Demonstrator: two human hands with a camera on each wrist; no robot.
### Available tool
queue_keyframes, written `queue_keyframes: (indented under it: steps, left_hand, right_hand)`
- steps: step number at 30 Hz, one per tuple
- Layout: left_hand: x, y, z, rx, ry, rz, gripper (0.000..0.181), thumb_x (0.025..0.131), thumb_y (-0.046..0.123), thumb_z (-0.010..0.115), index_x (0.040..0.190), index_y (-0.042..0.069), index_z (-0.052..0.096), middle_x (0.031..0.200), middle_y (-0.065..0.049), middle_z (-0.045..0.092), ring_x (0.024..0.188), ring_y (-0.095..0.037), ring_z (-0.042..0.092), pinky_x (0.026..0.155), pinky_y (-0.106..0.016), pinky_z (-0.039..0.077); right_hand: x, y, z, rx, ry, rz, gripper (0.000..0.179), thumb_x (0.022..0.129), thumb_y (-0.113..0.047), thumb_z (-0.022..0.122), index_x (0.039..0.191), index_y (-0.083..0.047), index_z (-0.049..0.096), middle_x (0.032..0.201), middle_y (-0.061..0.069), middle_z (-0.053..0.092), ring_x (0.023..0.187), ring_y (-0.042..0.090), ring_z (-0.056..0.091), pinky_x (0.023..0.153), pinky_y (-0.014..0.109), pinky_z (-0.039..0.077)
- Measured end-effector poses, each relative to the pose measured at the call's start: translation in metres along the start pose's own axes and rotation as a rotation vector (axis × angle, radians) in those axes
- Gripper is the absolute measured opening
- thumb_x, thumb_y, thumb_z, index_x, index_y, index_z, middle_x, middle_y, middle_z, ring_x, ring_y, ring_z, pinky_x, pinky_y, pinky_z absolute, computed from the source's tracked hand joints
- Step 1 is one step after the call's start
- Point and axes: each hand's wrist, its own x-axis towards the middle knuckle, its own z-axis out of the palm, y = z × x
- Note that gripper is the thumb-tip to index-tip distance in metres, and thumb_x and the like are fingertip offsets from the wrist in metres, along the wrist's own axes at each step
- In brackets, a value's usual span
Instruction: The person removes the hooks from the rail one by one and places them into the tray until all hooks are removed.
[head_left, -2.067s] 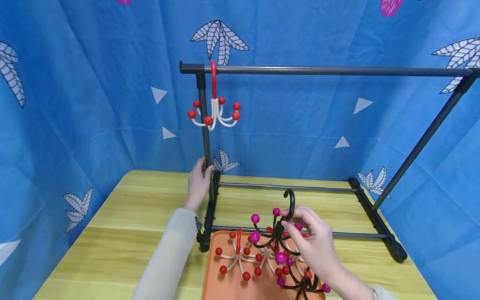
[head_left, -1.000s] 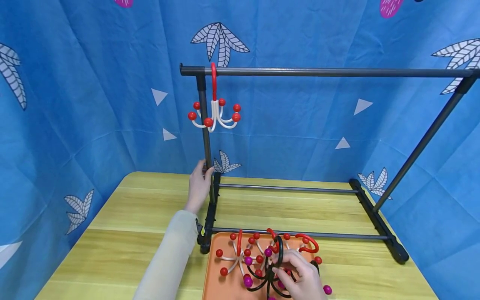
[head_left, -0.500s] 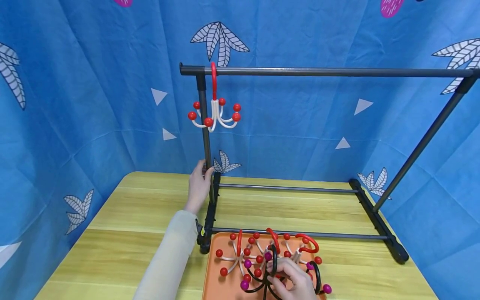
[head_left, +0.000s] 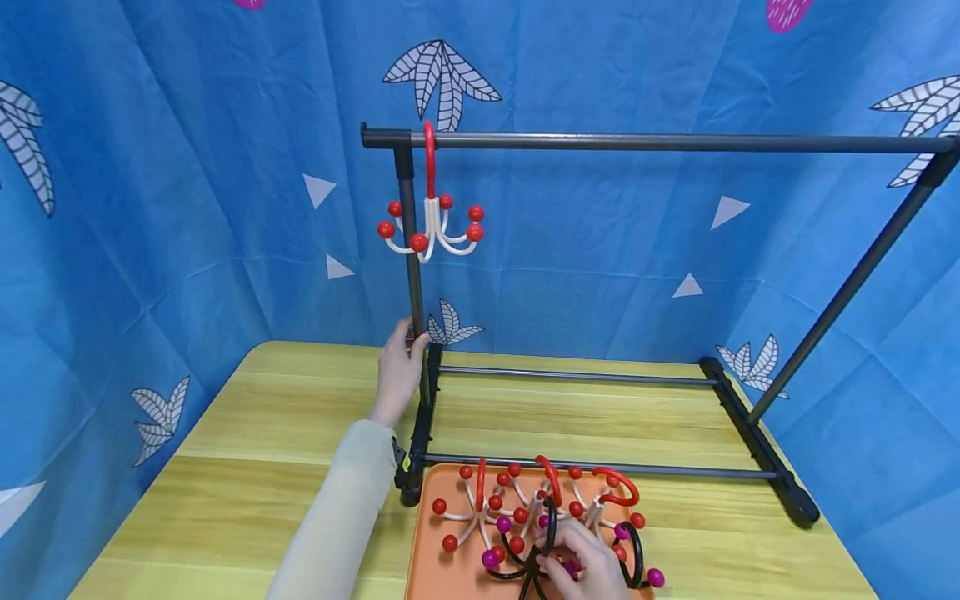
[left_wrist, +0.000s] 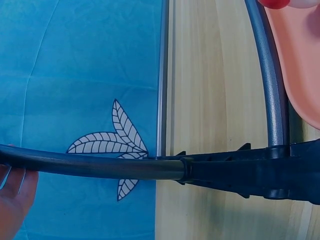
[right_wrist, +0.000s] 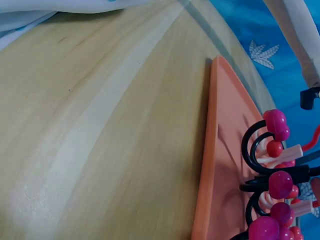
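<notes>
My left hand [head_left: 397, 371] grips the left upright post [head_left: 413, 287] of a dark metal rack, thumb in front and fingers behind it. Low over an orange tray [head_left: 431, 575], my right hand [head_left: 588, 567] pinches the hook stem of a black multi-arm hanger [head_left: 531, 565] tipped with magenta balls. Its arms reach down close to the tray floor in the right wrist view. Several white hangers [head_left: 480, 517] with red hooks and red balls lie behind it in the tray. A second black hanger [head_left: 637, 554] shows partly beyond my right hand.
On the rack's top bar [head_left: 637, 142], a white hanger with red balls [head_left: 432, 221] hangs at the left end. The rack's lower front rail [head_left: 697, 472] runs just behind the tray on the wooden table [head_left: 247, 467]. A blue patterned curtain [head_left: 585, 233] surrounds the table.
My right hand has brought the black hanger down and to the left, from above the tray to low among the others. My left hand has stayed on the post.
</notes>
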Motion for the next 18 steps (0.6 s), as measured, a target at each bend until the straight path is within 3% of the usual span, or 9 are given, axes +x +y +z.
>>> queue_keyframes:
  steps: [7,12,18]
  left_hand:
    - [-0.003,0.003,-0.001,-0.005,-0.002,0.005,0.031,0.096,0.024,0.047,0.123,0.009,0.047,0.106,-0.013,0.057,0.097,-0.028,0.057,0.074,-0.043,0.049]
    - [-0.004,0.002,-0.001,-0.018,0.000,0.006,0.031,0.096,0.023,0.047,0.124,0.010,0.047,0.106,-0.013,0.057,0.097,-0.028,0.056,0.073,-0.043,0.049]
    - [-0.003,0.001,-0.001,-0.021,-0.001,0.017,0.033,0.095,0.028,0.046,0.123,0.010,0.047,0.104,-0.011,0.057,0.096,-0.026,0.057,0.071,-0.041,0.049]
  right_hand:
    - [-0.008,-0.003,-0.002,0.007,-0.148,0.086,0.024,0.069,0.006,0.068,0.079,-0.016,0.061,0.084,-0.008,0.060,0.075,-0.003,0.054,0.057,0.021,0.049]
    - [-0.007,-0.005,-0.005,-0.008,-0.167,0.075,0.024,0.068,0.004,0.070,0.081,-0.014,0.061,0.084,-0.007,0.060,0.075,-0.002,0.054,0.058,0.024,0.050]
    - [0.000,-0.020,-0.018,0.057,-0.209,0.161,0.033,0.070,-0.003,0.075,0.098,-0.008,0.058,0.097,0.003,0.059,0.085,0.005,0.060,0.068,0.028,0.055]
